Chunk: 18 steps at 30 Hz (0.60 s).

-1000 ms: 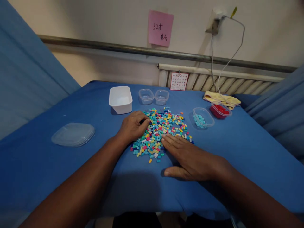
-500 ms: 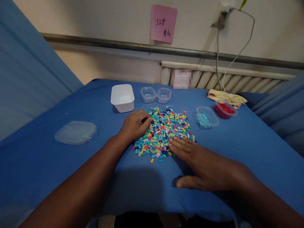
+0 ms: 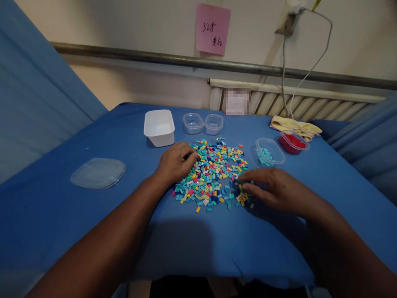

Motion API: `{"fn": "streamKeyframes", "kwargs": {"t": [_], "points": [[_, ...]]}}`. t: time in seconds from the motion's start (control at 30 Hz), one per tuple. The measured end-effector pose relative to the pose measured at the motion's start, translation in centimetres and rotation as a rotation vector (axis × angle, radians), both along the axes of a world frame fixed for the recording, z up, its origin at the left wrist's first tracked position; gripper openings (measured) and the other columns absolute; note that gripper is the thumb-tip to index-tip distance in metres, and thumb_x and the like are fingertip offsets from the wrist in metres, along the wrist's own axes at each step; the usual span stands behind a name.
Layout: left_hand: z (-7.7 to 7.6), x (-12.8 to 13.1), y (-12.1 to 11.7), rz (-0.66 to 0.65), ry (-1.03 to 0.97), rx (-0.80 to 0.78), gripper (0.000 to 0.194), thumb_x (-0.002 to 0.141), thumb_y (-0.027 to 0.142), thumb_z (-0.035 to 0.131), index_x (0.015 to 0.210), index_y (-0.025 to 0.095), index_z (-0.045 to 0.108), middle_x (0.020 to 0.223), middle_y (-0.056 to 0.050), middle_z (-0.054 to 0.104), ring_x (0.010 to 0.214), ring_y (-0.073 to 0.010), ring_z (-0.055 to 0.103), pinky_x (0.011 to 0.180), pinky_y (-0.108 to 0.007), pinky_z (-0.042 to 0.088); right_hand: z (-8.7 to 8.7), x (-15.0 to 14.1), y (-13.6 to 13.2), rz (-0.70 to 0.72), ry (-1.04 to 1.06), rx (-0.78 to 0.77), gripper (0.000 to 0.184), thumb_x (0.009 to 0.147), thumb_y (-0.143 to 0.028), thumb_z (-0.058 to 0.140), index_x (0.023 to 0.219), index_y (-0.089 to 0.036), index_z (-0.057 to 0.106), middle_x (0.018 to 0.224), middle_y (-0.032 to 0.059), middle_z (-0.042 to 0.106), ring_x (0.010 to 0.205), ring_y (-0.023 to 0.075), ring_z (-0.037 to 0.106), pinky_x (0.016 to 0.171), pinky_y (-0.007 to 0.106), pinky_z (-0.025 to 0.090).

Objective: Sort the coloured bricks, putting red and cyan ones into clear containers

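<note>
A heap of small bricks in many colours (image 3: 212, 171) lies on the blue table (image 3: 93, 223). My left hand (image 3: 174, 162) rests on the heap's left edge with its fingers curled among the bricks. At the heap's right front edge my right hand (image 3: 274, 188) has its fingertips pinched among the bricks; whether a brick is held between them is hidden. A clear tub with turquoise bricks (image 3: 269, 152) and another with red bricks (image 3: 293, 142) stand to the right.
A white tub (image 3: 159, 127) and two small clear tubs (image 3: 203, 123) stand behind the heap. Clear lids (image 3: 98, 173) are stacked at the left. A yellow cloth (image 3: 294, 126) and a cable (image 3: 287, 82) lie at the back right, by the radiator (image 3: 310, 105).
My right hand was lying flat in front of the heap; it has moved right and curled its fingers into the bricks. The left hand has stayed in place.
</note>
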State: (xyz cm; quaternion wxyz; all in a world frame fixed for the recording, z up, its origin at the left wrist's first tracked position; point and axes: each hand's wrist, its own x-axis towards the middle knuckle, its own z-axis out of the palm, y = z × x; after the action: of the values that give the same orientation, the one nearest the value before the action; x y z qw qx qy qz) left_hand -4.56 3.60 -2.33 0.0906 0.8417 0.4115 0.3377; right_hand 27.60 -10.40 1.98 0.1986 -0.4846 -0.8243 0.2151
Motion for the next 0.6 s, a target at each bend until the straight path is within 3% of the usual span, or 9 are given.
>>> {"fn": "streamKeyframes", "kwargs": {"t": [0.13, 0.3, 0.4, 0.6], "points": [[0.4, -0.8, 0.6, 0.096, -0.053, 0.033, 0.024, 0.099, 0.035, 0.058, 0.087, 0.022, 0.075, 0.095, -0.007, 0.077, 0.097, -0.0252, 0.071, 0.092, -0.04, 0.055, -1.0, -0.4, 3.2, -0.119, -0.039, 0.127, 0.02, 0.104, -0.03, 0.06, 0.106, -0.025, 0.079, 0.103, 0.005, 0.083, 0.09, 0.0234, 0.077, 0.078, 0.034, 0.056], [0.4, -1.4, 1.0, 0.144, -0.082, 0.032, 0.024, 0.098, 0.036, 0.059, 0.086, 0.021, 0.074, 0.095, -0.007, 0.077, 0.097, -0.0251, 0.071, 0.091, -0.039, 0.055, -1.5, -3.0, 6.2, -0.058, -0.182, 0.045, 0.017, 0.093, -0.015, 0.065, 0.094, -0.024, 0.079, 0.094, 0.0024, 0.082, 0.083, 0.0205, 0.074, 0.072, 0.03, 0.048], [0.1, -1.4, 1.1, 0.136, -0.089, 0.035, 0.024, 0.098, 0.036, 0.059, 0.086, 0.021, 0.075, 0.095, -0.007, 0.077, 0.098, -0.0248, 0.071, 0.092, -0.038, 0.055, -1.8, -3.9, 6.5, -0.063, -0.259, -0.002, 0.016, 0.089, -0.012, 0.067, 0.087, -0.024, 0.077, 0.088, 0.0013, 0.079, 0.078, 0.0189, 0.07, 0.069, 0.028, 0.043], [-0.3, -1.2, 1.2, 0.137, -0.108, 0.022, 0.025, 0.097, 0.035, 0.059, 0.088, 0.021, 0.077, 0.096, -0.007, 0.078, 0.098, -0.0243, 0.072, 0.093, -0.037, 0.055, -1.8, -3.5, 5.9, -0.097, -0.308, -0.06, 0.012, 0.092, -0.017, 0.068, 0.097, -0.025, 0.077, 0.101, 0.0028, 0.08, 0.091, 0.0206, 0.07, 0.073, 0.028, 0.041]]}}
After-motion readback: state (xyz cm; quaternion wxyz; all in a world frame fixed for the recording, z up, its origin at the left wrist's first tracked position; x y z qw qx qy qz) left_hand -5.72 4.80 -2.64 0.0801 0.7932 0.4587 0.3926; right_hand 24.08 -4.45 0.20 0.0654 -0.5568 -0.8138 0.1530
